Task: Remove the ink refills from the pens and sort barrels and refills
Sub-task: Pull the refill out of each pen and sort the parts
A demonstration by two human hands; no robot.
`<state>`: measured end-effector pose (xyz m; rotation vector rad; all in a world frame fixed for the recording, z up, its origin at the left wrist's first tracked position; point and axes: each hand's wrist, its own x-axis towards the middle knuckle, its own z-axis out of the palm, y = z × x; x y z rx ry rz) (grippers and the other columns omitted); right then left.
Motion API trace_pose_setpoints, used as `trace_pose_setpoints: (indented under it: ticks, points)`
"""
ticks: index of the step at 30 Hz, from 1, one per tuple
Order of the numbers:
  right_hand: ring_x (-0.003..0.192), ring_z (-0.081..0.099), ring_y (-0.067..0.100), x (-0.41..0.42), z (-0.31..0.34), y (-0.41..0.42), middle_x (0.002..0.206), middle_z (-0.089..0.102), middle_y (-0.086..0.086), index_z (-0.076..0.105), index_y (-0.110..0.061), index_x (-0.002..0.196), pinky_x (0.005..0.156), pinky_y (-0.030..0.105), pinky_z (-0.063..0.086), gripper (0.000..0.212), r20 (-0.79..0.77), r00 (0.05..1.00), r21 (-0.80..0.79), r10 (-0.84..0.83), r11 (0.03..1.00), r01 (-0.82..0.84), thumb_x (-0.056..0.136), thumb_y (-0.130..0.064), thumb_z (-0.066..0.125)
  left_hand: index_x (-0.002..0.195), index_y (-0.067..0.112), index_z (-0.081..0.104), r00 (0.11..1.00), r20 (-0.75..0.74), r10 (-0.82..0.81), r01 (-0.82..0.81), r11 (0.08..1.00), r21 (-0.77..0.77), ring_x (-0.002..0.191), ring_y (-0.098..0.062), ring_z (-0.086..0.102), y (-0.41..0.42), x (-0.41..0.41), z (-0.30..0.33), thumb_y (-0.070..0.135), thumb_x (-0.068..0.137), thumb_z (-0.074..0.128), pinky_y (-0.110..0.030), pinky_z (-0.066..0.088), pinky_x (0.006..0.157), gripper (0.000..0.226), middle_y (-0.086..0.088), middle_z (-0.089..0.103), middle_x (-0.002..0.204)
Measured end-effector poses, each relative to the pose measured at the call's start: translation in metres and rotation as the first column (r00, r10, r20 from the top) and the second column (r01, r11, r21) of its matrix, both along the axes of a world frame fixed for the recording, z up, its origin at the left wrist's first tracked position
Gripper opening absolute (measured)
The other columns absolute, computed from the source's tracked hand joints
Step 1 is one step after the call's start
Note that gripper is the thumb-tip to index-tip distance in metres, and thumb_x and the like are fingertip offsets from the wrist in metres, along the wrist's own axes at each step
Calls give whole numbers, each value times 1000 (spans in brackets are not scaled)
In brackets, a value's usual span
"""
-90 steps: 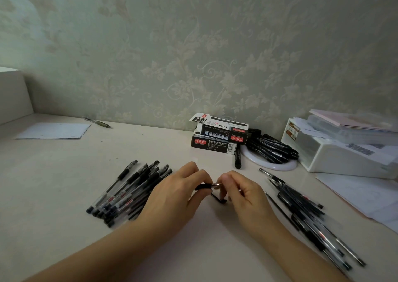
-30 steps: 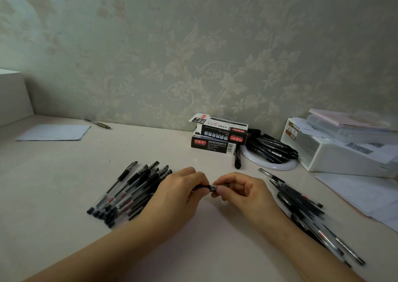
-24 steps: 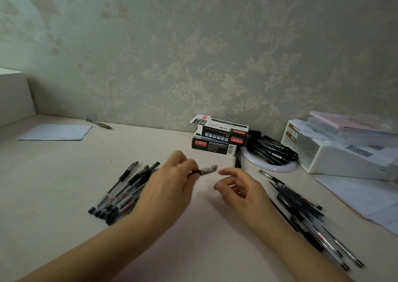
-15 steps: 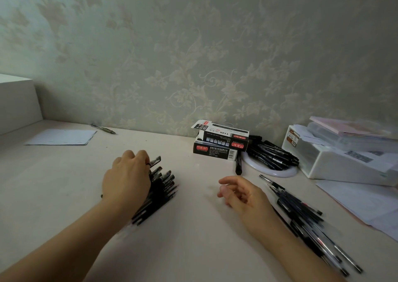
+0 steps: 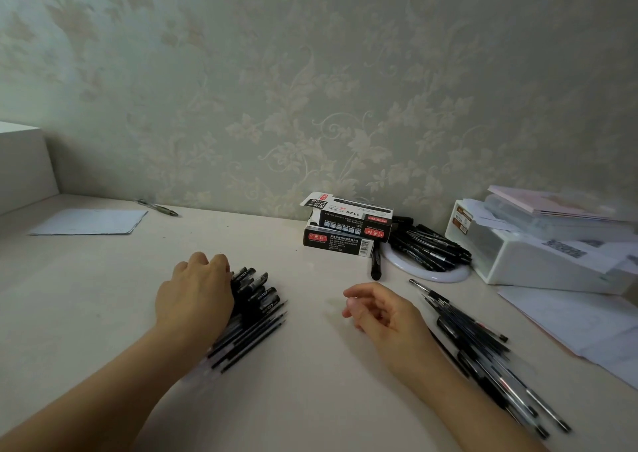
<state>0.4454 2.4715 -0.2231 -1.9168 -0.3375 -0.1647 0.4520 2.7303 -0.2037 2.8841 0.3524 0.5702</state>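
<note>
A pile of black capped pens point(image 5: 257, 308) lies left of centre on the pale desk point(image 5: 310, 382). My left hand point(image 5: 195, 294) rests on top of that pile, knuckles up; its fingertips are hidden among the pens, so I cannot see whether they hold one. My right hand point(image 5: 381, 312) hovers just above the desk at centre right, fingers loosely curled with nothing in them. To its right a second pile of thin black pens and refills point(image 5: 483, 355) fans out towards the front right corner.
Two stacked pen boxes point(image 5: 345, 232) stand at the back, beside a white round dish of black pens point(image 5: 431, 255) and a loose marker point(image 5: 375, 266). A white storage box point(image 5: 538, 261) and papers point(image 5: 587, 324) fill the right. A sheet point(image 5: 89, 222) and a pen point(image 5: 158, 207) lie far left.
My hands pulled apart from the pen they held together. The left hand carried it to the left pile and now rests there; the right hand stayed at centre, empty.
</note>
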Motion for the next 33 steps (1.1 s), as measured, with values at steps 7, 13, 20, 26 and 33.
trace_pose_setpoints:
  ticks: [7,13,20,26,33]
  points:
    - [75,62,3,2,-1,-4,85,69,-18,69,-33,95,68,13,49,10,137,985,-138,-109,982,128,90,-24,68,106,17,63,839,339,-426,424,902,87,84,-26,58,-48,-29,14,23,91,57,-39,49,67,17,-3,59,98]
    - [76,59,2,8,12,-25,89,62,-18,67,-25,102,68,19,52,12,424,882,-398,-207,832,386,92,-19,63,105,33,52,656,186,-732,751,658,-58,82,-5,48,-86,-43,-15,37,95,43,-28,45,68,14,18,44,90]
    - [77,61,17,21,32,-85,93,68,-2,69,-17,101,65,31,51,10,431,766,-473,-477,604,641,91,-16,65,93,27,58,727,190,-659,676,736,-33,76,-7,49,-59,-19,-19,29,95,45,-30,46,63,13,13,50,90]
    - [81,65,25,27,23,-97,86,72,5,75,-12,94,74,37,55,10,263,795,-604,-547,549,578,89,-20,70,93,27,58,725,176,-666,673,739,24,83,-12,53,-59,-16,-17,28,96,45,-29,43,64,14,11,52,90]
    - [87,65,26,31,20,-94,93,71,6,75,-15,95,79,39,55,11,205,793,-632,-573,542,554,89,-22,71,92,24,64,692,233,-684,697,717,34,79,-15,54,-67,-24,-10,24,94,50,-33,46,66,14,8,55,89]
